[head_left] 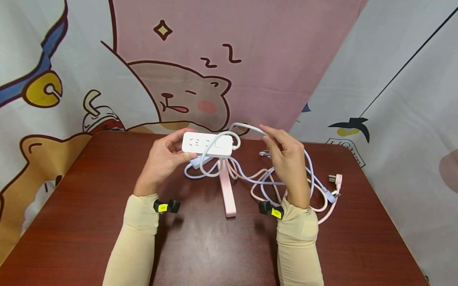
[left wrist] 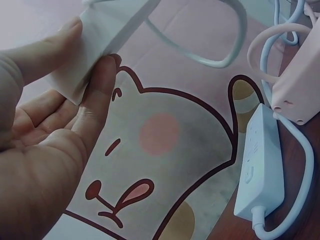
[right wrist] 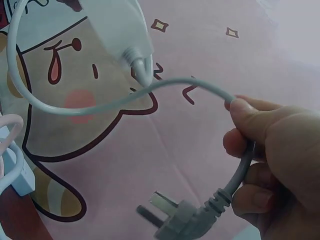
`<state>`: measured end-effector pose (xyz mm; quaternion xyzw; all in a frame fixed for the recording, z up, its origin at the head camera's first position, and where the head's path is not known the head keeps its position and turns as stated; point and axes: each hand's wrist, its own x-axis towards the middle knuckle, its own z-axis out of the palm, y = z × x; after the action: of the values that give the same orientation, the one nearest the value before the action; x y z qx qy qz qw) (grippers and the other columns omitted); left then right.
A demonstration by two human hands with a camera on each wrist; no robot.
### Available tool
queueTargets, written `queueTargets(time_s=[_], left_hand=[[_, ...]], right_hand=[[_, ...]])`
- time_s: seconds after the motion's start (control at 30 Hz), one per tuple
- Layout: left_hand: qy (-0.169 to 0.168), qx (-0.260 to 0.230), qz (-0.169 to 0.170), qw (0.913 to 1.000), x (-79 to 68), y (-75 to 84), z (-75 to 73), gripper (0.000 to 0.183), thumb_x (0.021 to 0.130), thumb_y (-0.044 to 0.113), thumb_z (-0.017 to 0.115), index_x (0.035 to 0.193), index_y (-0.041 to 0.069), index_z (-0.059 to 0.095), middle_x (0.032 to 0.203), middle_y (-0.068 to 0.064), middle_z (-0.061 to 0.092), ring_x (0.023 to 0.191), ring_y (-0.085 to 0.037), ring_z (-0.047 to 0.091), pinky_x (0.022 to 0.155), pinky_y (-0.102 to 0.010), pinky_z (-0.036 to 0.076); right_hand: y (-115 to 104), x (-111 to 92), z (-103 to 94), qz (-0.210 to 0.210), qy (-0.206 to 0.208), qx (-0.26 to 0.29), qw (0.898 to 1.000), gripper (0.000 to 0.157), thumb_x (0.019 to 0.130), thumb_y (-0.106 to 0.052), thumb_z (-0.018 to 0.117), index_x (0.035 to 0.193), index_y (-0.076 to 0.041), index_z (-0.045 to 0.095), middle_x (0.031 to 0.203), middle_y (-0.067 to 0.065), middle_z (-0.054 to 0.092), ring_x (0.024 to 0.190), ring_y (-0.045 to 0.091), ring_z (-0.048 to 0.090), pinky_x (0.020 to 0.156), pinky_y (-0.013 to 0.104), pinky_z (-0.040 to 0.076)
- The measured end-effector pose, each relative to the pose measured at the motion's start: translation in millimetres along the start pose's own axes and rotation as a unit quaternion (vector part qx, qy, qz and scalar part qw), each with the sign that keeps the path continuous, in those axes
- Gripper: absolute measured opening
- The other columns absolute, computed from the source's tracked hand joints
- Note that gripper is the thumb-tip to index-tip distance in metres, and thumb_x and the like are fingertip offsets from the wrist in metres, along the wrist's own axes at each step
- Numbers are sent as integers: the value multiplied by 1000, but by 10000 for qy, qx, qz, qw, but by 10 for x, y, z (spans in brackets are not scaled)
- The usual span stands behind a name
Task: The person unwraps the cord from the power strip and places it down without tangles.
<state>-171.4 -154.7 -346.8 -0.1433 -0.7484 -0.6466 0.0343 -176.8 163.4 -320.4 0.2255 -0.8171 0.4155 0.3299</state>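
Observation:
A white power strip (head_left: 200,143) is held up over the far part of the table, its socket face toward the head camera. My left hand (head_left: 162,161) grips its left end between thumb and fingers. From the strip's right end runs a white cord (head_left: 247,126), looping across its front. My right hand (head_left: 288,163) pinches this cord between thumb and fingers. In the right wrist view the cord's plug (right wrist: 180,220) hangs just below that hand, prongs pointing left.
A pink power strip (head_left: 227,190) lies lengthwise mid-table. Behind it sits a light blue power strip (left wrist: 260,165). Their tangled cords spread right, with a pink plug (head_left: 336,180) and a blue plug (head_left: 330,195). A printed curtain (head_left: 279,59) hangs behind the table.

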Motion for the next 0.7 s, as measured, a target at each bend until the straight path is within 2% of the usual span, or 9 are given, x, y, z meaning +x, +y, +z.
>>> queueTargets(time_s=[0.13, 0.33, 0.5, 0.7], left_hand=[[19, -92, 8, 10000, 3, 3, -7, 60, 85, 7, 83, 140, 12, 60, 124, -6, 68, 97, -11, 70, 80, -20, 59], [196, -187, 48, 9996, 12, -4, -24, 63, 84, 5, 82, 142, 7, 57, 125, -4, 69, 98, -9, 70, 80, -20, 59], [405, -327, 29, 9986, 10, 2, -34, 65, 84, 4, 82, 143, 7, 56, 125, -2, 69, 99, -8, 70, 81, -18, 58], [645, -756, 204, 9948, 31, -24, -36, 59, 84, -1, 81, 139, 3, 59, 120, 1, 71, 98, -8, 69, 81, -18, 58]], right_hand=[[19, 1, -2, -26, -37, -287, 9996, 23, 96, -11, 70, 117, -15, 78, 73, 8, 64, 64, 10, 48, 60, 17, 34], [41, -16, -40, 82, -358, -555, 9978, 20, 97, -14, 68, 114, -14, 79, 72, 5, 59, 64, 10, 43, 61, 19, 31], [72, -39, -99, -6, -729, -597, 9956, 19, 98, -13, 68, 114, -12, 78, 72, 4, 56, 64, 9, 41, 61, 20, 32], [87, -48, -160, -117, -1255, -459, 9910, 20, 96, -6, 69, 113, -11, 78, 76, 0, 62, 64, 2, 46, 60, 17, 36]])
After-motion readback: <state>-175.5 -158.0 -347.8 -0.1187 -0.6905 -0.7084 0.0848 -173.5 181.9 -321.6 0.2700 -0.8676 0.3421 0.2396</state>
